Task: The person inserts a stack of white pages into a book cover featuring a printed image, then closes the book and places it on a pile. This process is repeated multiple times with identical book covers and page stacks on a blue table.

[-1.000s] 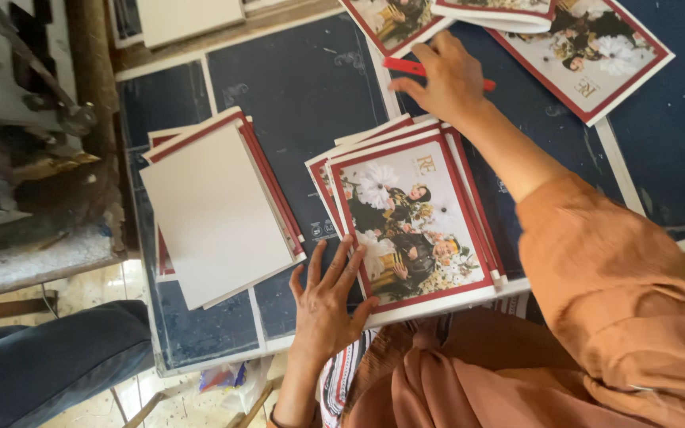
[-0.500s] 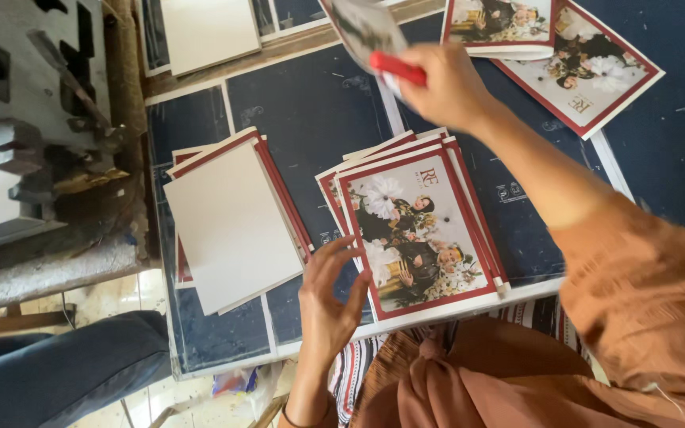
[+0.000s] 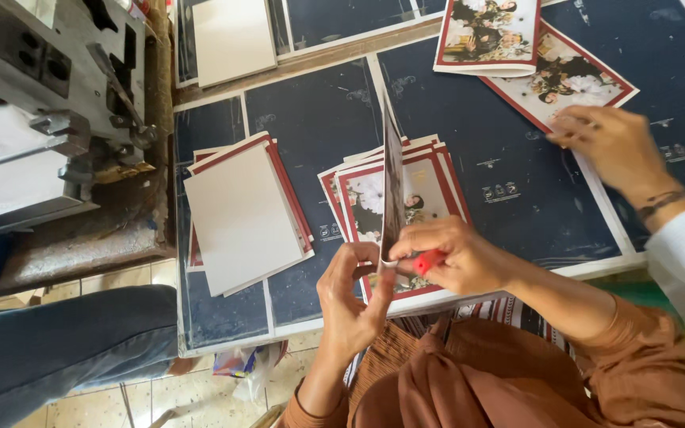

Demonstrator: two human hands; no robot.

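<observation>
Fingers (image 3: 374,273) of both hands pinch upright card (image 3: 392,186), red tool (image 3: 427,260) in right; keep edge square above stack (image 3: 430,194).

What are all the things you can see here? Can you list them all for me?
Held card: one, seen edge-on, upright between both hands.
Red tool: one, small, in the right hand.
Photo card stack: one, red-bordered, on the table behind the held card.
Blank card stack: one, cream faces with red edges, left of the photo stack.
Photo cards at top: at least two, red-bordered, overlapping.
Cream sheet: one, top left.
Table: dark blue with white lines.
Metal machine: one, grey, far left.
Another person's hand: one, white sleeve, on the top photo cards.
Left hand: pinches the held card's bottom edge.
Right hand: holds the red tool against that card.
</observation>
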